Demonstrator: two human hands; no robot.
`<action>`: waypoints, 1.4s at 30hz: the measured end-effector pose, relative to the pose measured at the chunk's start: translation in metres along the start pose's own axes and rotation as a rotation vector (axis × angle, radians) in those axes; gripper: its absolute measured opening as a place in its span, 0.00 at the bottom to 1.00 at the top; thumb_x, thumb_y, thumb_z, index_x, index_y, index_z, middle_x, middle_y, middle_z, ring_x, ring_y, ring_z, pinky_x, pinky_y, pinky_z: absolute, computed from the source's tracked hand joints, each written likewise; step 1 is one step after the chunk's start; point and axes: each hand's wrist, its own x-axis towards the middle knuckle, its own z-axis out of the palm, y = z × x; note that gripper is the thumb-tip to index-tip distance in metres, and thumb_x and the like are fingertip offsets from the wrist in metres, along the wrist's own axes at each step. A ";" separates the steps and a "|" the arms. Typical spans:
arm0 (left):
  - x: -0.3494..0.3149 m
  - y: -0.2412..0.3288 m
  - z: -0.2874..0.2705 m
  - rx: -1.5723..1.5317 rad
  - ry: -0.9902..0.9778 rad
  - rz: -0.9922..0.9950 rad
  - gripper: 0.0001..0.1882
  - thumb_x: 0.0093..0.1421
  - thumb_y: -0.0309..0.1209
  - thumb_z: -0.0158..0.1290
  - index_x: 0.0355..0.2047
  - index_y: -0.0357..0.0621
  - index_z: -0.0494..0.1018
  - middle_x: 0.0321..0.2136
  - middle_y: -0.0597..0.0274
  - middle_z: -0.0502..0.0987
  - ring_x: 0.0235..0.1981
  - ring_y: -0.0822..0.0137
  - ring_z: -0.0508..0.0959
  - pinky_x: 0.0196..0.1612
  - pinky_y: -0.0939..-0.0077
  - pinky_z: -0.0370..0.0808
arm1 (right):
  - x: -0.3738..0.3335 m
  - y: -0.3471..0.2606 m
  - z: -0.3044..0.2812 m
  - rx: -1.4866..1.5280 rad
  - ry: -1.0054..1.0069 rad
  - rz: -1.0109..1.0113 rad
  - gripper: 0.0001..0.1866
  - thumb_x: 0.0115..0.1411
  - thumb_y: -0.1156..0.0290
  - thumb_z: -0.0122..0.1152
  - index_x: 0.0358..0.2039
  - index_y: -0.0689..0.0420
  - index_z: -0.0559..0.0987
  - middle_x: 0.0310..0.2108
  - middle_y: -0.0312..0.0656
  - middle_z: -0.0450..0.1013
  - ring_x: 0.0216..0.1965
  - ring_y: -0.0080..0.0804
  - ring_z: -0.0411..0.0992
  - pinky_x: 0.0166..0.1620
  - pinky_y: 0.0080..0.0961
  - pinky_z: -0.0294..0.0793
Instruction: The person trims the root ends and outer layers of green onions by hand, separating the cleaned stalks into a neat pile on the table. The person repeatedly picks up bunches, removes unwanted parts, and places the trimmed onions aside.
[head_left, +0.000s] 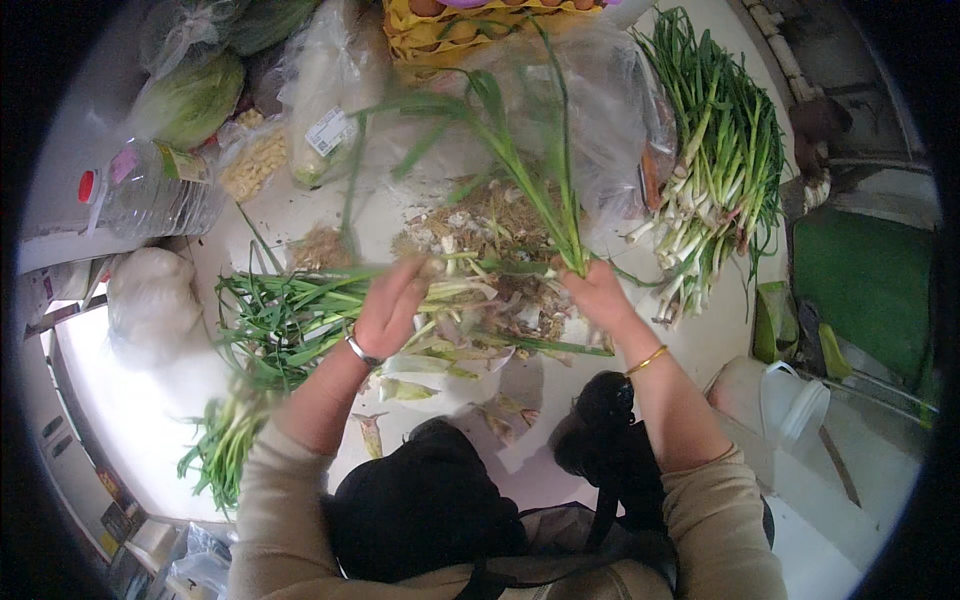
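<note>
My right hand (592,292) is closed around the lower part of a green garlic stalk (515,165), whose long leaves fan up and to the left, partly smeared by motion. My left hand (398,300) has its fingers drawn together by some white stem ends; what they pinch is hidden. Beneath and left of that hand lies a pile of green garlic (290,310), leaves pointing left. Between and beyond my hands spreads a heap of roots, soil and peeled skins (490,225).
At the right lies a large bunch of green garlic (715,150). Along the back are an egg tray (430,40), a bagged white vegetable (318,120), a bag of pale pieces (255,165) and a clear bottle (150,190). A white bucket (790,405) stands at lower right.
</note>
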 end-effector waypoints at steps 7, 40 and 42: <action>0.001 0.006 0.039 0.279 -0.140 0.538 0.19 0.42 0.22 0.50 0.38 0.40 0.70 0.29 0.56 0.69 0.31 0.57 0.71 0.35 0.68 0.71 | -0.020 -0.031 -0.025 -0.203 -0.053 0.094 0.13 0.55 0.63 0.54 0.35 0.60 0.74 0.24 0.40 0.70 0.22 0.27 0.68 0.25 0.27 0.66; -0.028 0.061 0.042 0.208 -0.356 0.963 0.08 0.39 0.31 0.49 0.22 0.46 0.64 0.22 0.65 0.64 0.27 0.67 0.67 0.30 0.77 0.66 | -0.060 -0.081 0.047 0.921 -0.171 0.360 0.06 0.54 0.71 0.58 0.31 0.59 0.73 0.20 0.33 0.68 0.15 0.15 0.59 0.18 0.15 0.57; -0.024 0.064 0.032 0.228 -0.334 1.014 0.09 0.41 0.32 0.49 0.25 0.46 0.67 0.27 0.64 0.68 0.28 0.67 0.68 0.30 0.76 0.67 | -0.059 -0.085 0.042 0.897 -0.133 0.311 0.06 0.54 0.71 0.58 0.30 0.58 0.73 0.19 0.33 0.68 0.15 0.15 0.58 0.17 0.14 0.56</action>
